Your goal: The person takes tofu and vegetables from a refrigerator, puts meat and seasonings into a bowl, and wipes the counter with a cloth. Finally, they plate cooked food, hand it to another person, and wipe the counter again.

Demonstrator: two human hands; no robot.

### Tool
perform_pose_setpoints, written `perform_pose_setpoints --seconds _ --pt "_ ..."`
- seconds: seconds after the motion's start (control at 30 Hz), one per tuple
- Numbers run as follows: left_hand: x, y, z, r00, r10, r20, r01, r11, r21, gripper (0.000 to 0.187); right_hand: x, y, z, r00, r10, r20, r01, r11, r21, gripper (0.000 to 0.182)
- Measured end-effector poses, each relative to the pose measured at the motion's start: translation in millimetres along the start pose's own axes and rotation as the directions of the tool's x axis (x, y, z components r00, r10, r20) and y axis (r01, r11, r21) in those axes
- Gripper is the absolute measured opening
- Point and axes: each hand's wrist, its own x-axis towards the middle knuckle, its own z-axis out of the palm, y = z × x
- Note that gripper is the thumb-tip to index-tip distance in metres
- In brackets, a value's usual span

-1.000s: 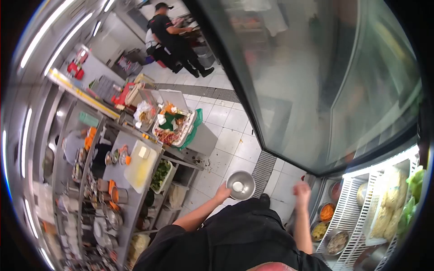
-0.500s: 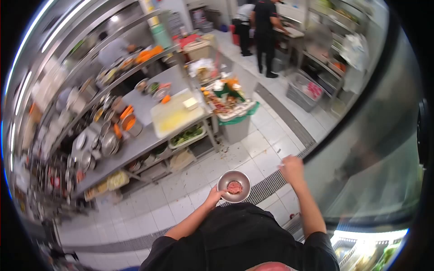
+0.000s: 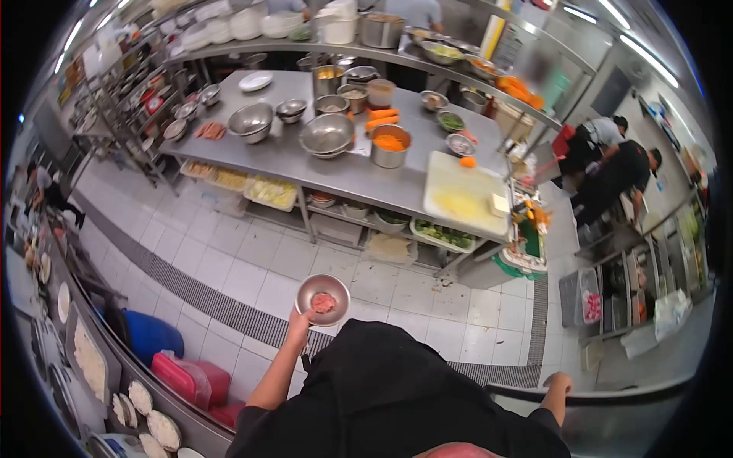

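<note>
Bowl (image 3: 311,288) in left hand (image 3: 299,324), meat (image 3: 324,303) inside; right hand (image 3: 561,380) at door (image 3: 634,396)

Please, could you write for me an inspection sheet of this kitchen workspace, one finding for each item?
Surface: steel table bears many things; cutting board has a yellow stain.
Things in use: steel bowl with pink, meat-like food inside.
Clutter: nested bowls, carrots; dark specks on the floor.
Hands: left hand grips the bowl's rim; right hand at a dark edge, grip unclear.
Cables: nothing seen.
Surroundings: filled bin, floor grate, people further off.
</note>
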Motion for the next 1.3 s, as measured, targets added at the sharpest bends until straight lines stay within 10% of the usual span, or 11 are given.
perform_pose_setpoints --seconds 0.2,0.27,0.33,0.4,0.7,0.73,0.83,1.03,1.1,1.2,1.3 --pt "30.5 42.6 -63.7 0.967 0.052 -0.248 -0.098 0.979 -0.176 0.060 -87.5 -264.0 -109.0 0.676 -0.535 -0.507 0.736 0.468 0.489 0.042" --pt "36.1 58.8 -67.0 0.942 0.046 -0.332 -0.149 0.944 -0.294 0.062 -131.9 -374.5 -184.7 0.175 -0.453 -0.874 0.957 0.288 0.042 0.041" --pt "40.4 73.4 -61.2 0.925 0.088 -0.369 -0.221 0.917 -0.333 0.062 -337.4 -374.6 -312.5 0.355 -0.564 -0.746 0.876 -0.078 0.477 0.030" --pt "57.0 57.4 -84.1 0.927 0.007 -0.375 -0.197 0.860 -0.472 0.073 -344.4 -461.9 -395.8 0.210 -0.541 -0.815 0.814 -0.366 0.452 0.029" --pt "87.7 90.7 -100.7 0.744 -0.172 -0.646 -0.302 0.775 -0.555 0.070 -394.1 -739.4 -813.1 0.004 -0.423 -0.906 0.513 -0.777 0.365 0.022" --pt "90.3 102.0 -98.9 0.715 -0.190 -0.673 -0.304 0.782 -0.544 0.075 -354.4 -780.9 -849.7 -0.136 -0.284 -0.949 0.702 -0.704 0.110 0.025" --pt "97.8 124.3 -106.3 0.675 -0.222 -0.704 -0.328 0.763 -0.556 0.073 -372.7 -843.7 -913.4 -0.001 -0.347 -0.938 0.572 -0.769 0.284 0.032" --pt "104.6 137.0 -118.5 0.574 -0.263 -0.776 -0.391 0.745 -0.541 0.075 -234.4 -951.1 -979.4 -0.103 -0.497 -0.862 0.989 -0.148 -0.033 0.028" --pt "112.6 139.5 -126.9 0.567 -0.290 -0.771 -0.386 0.734 -0.560 0.075 -242.0 -937.5 -977.1 -0.011 -0.561 -0.828 0.759 -0.544 0.359 0.034" --pt "131.9 133.3 -147.4 0.576 -0.287 -0.765 -0.402 0.716 -0.571 0.073 -294.4 -891.0 -980.1 -0.025 -0.537 -0.843 0.956 0.233 -0.176 0.051" --pt "145.3 138.7 -172.2 0.624 -0.245 -0.742 -0.363 0.750 -0.553 0.070 -303.7 -863.5 -999.3 -0.012 -0.353 -0.936 1.000 0.013 -0.017 0.054"
